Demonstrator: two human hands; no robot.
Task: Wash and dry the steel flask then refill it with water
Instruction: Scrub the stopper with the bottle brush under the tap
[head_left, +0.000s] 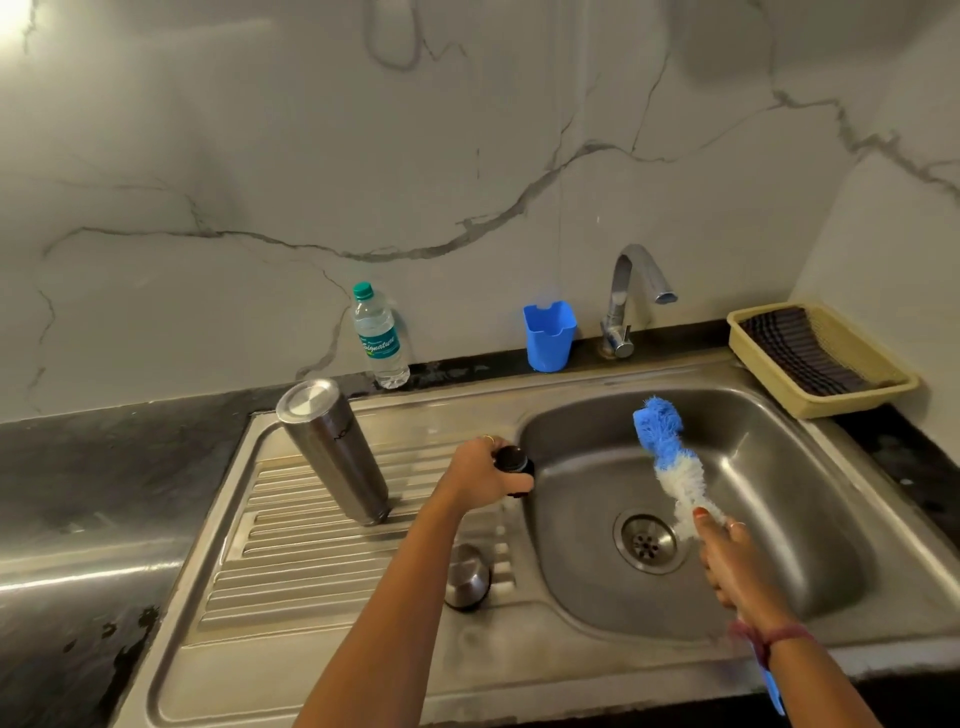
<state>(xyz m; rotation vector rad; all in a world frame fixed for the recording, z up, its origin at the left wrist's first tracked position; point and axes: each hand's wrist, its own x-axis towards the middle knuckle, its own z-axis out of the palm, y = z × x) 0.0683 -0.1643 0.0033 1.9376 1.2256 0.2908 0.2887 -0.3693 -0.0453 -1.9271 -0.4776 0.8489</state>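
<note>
The steel flask (332, 448) stands upside down on the ribbed drainboard, left of the basin. My left hand (480, 473) grips a small black stopper (514, 461) at the basin's left rim. My right hand (727, 561) holds a blue and white bottle brush (670, 457) over the basin, bristles pointing up and away; its blue handle tip pokes out below my wrist. A round steel cap (467, 577) lies on the drainboard near the front.
The steel sink (810, 525) has a drain in its middle and a chrome tap (631, 296) behind it, not running. A plastic water bottle (378, 338) and a blue holder (549, 335) stand by the wall. A yellow basket (826, 358) sits at the right.
</note>
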